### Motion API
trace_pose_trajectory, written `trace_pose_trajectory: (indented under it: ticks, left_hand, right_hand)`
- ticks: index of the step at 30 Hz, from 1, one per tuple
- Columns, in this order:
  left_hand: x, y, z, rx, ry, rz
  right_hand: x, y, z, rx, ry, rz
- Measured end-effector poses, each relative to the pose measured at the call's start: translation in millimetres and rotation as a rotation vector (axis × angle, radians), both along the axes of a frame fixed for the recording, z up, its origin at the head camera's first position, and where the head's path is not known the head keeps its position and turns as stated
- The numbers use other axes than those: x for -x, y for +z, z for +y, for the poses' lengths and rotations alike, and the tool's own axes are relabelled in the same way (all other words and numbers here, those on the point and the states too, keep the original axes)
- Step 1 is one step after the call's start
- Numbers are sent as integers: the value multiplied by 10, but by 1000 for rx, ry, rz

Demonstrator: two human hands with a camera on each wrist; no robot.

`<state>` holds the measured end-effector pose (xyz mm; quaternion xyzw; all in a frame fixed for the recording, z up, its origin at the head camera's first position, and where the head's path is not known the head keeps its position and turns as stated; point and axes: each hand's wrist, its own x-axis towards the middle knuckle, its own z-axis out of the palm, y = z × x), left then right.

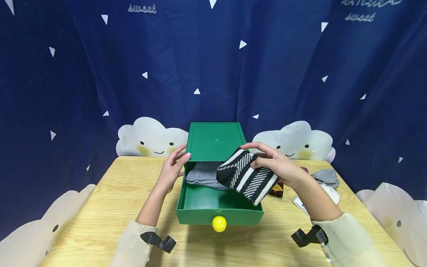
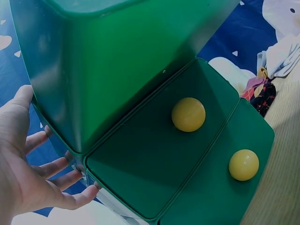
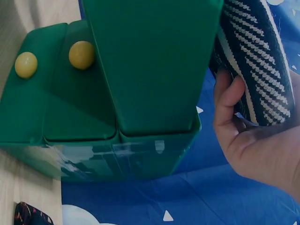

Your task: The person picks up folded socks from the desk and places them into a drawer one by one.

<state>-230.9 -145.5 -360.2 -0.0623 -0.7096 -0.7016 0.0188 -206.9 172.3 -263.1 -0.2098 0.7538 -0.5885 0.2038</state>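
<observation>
My right hand (image 1: pixel 274 163) pinches a folded black-and-white striped sock (image 1: pixel 248 176) between thumb and fingers, over the right part of a pulled-out green drawer (image 1: pixel 218 218). The right wrist view shows the thumb against the knit of the sock (image 3: pixel 255 65). A grey folded sock (image 1: pixel 205 174) lies at the back of the drawer, partly hidden by the striped one. At the left side of the green cabinet (image 1: pixel 216 139), my left hand (image 1: pixel 171 168) has its fingers spread, fingertips right at the edge. In the left wrist view, these fingers (image 2: pixel 61 166) are loosely extended along the cabinet.
Right of the cabinet lie a dark red-and-yellow patterned folded item (image 1: pixel 277 189), a grey cloth (image 1: pixel 326 177) and a white cloth (image 1: pixel 301 204). Two lower drawers with yellow knobs (image 2: pixel 188 114) sit beneath the open one. A blue curtain (image 1: pixel 213 74) hangs behind the wooden table (image 1: pixel 133 178).
</observation>
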Motion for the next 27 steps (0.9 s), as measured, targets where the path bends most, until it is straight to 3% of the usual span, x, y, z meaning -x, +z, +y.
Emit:
trace_pose_trajectory:
  ticks: [11,20,27]
  left_hand:
    - [2,2,7,7,3,1]
    - [5,9,16,12,6,3]
    - [-3,2,17,9,8,-5]
  right_hand:
    - [54,-65,-202,15,55,9]
    - [33,-84,-324,-88,53,25]
    - [31,-135,-449,-170,130,99]
